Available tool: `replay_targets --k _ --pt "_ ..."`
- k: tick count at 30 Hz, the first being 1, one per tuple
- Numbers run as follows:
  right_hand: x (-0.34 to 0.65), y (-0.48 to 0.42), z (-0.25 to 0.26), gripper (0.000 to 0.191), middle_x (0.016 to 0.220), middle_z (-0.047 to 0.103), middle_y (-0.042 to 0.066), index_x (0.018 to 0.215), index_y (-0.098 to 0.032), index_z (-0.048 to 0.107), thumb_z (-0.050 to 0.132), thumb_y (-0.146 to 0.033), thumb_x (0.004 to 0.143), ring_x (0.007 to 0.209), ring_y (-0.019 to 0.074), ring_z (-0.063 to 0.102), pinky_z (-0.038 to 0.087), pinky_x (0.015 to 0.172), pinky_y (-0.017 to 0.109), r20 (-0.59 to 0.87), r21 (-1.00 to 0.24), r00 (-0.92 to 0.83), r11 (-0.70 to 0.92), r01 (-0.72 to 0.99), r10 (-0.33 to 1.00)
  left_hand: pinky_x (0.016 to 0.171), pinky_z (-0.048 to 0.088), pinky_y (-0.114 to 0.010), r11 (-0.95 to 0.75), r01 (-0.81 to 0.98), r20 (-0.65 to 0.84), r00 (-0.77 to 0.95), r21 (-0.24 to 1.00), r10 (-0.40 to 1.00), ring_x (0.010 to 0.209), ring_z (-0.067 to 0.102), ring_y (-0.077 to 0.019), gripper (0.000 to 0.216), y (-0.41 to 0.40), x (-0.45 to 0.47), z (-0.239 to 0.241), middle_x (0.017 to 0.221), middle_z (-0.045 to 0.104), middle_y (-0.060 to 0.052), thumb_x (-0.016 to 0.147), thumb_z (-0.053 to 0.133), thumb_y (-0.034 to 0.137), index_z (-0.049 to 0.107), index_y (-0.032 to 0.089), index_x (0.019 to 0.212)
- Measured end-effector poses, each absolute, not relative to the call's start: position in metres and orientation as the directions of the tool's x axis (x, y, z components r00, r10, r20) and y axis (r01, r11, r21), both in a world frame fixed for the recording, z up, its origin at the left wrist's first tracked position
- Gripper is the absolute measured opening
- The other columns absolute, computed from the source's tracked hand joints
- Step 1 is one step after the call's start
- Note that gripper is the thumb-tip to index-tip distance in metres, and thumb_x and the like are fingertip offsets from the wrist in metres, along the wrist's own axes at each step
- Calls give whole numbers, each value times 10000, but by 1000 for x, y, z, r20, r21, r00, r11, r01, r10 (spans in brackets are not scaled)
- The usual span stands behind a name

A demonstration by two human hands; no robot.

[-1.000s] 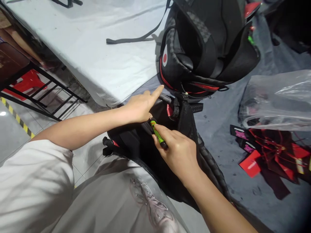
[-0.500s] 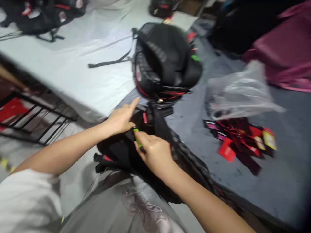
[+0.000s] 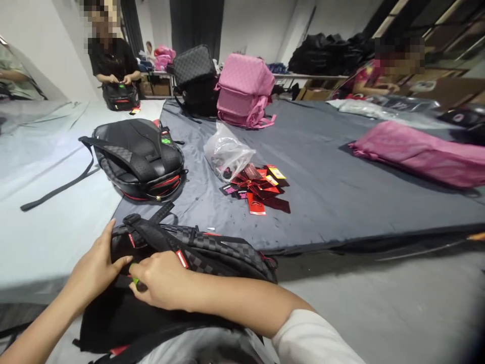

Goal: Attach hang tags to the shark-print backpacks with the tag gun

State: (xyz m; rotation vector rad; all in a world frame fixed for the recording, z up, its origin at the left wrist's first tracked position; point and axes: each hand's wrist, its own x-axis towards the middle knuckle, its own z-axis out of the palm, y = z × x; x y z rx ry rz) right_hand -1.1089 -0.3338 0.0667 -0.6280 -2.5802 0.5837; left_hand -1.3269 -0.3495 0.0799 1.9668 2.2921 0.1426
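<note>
A black checkered backpack (image 3: 231, 253) rests against my body at the near table edge. Against its left end lies my left hand (image 3: 99, 258), thumb and fingers spread apart, touching the bag. My right hand (image 3: 161, 280) is closed around a small green and black tool (image 3: 135, 281), mostly covered by the fingers, with its tip low against the bag near my left thumb. What the tip touches is hidden. Beyond my hands, a second black backpack (image 3: 138, 156) lies with its straps up.
Red and black tags (image 3: 257, 202) spread beside a clear plastic bag (image 3: 227, 151) on the grey table cover (image 3: 322, 167). Pink backpack (image 3: 246, 76) and dark backpack (image 3: 194, 65) stand behind. A pink bundle (image 3: 417, 151) lies right. A person (image 3: 113, 65) handles another bag at back left.
The view has lifted and turned, bringing the far room into sight. My hands stay close together at the near backpack, and the green tool remains in my right hand.
</note>
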Motion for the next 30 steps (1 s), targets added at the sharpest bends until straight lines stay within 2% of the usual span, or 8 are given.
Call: replay_targets --k 2,6,8,11,14,18,23,30 --pt "-1091 -336 81 248 918 760 25 928 -188 665 575 -419 919 829 185 714 476 696 297 334 -578 -788 773 262 517 991 519 -453 150 979 -21 -149 136 989 1305 558 -367 953 -352 -1321 83 1518 449 -195 848 560 505 59 199 1598" --pt "-1022 -323 104 167 1120 735 51 1008 -198 616 526 -255 880 993 155 687 450 1004 333 656 -627 -511 778 41 555 963 532 -479 164 982 -23 -163 97 986 1277 574 -393 948 -354 -1303 87 1538 425 -198 850 534 546 70 198 1600" --pt "-980 -298 94 252 1081 731 55 1078 -208 594 475 -161 861 988 166 675 426 1056 388 698 -631 -311 760 159 645 949 538 -480 165 982 -19 -164 89 986 1268 581 -395 937 -353 -1294 87 1538 433 -179 857 533 551 66 225 1602" --pt "-929 -236 51 263 1046 702 101 1046 -179 644 481 -132 845 988 216 651 491 919 350 516 -589 -171 492 641 840 965 533 -464 145 984 -15 -145 100 989 1301 560 -377 915 -349 -1286 86 1551 424 -158 876 533 522 50 248 1603" --pt "-906 -170 3 381 1264 632 157 1220 -145 634 493 -133 867 1117 272 607 500 882 348 102 -304 -209 231 924 973 976 529 -458 157 982 -39 -153 109 987 1297 568 -366 900 -344 -1284 84 1564 409 -152 886 540 493 53 253 1603" --pt "-907 -117 -27 466 1437 529 171 1397 -134 505 480 -192 935 1200 271 561 482 860 324 -54 -33 -313 311 950 948 1000 522 -454 177 978 -51 -173 113 984 1311 559 -355 920 -341 -1285 84 1576 400 -137 865 578 465 67 257 1601" --pt "-921 -105 -26 325 1092 700 198 1109 -71 669 382 -115 961 1026 252 625 428 811 309 -92 -5 -362 363 932 927 976 538 -435 182 978 -65 -176 105 982 1290 580 -349 921 -341 -1284 87 1559 425 -143 858 595 427 83 241 1600" --pt "-941 -125 -37 361 1083 681 219 1121 -65 667 340 -139 988 1036 265 587 364 817 340 -26 27 -382 382 924 924 976 534 -446 157 982 -73 -149 110 986 1275 590 -352 912 -341 -1283 89 1543 440 -157 856 608 404 105 233 1597"
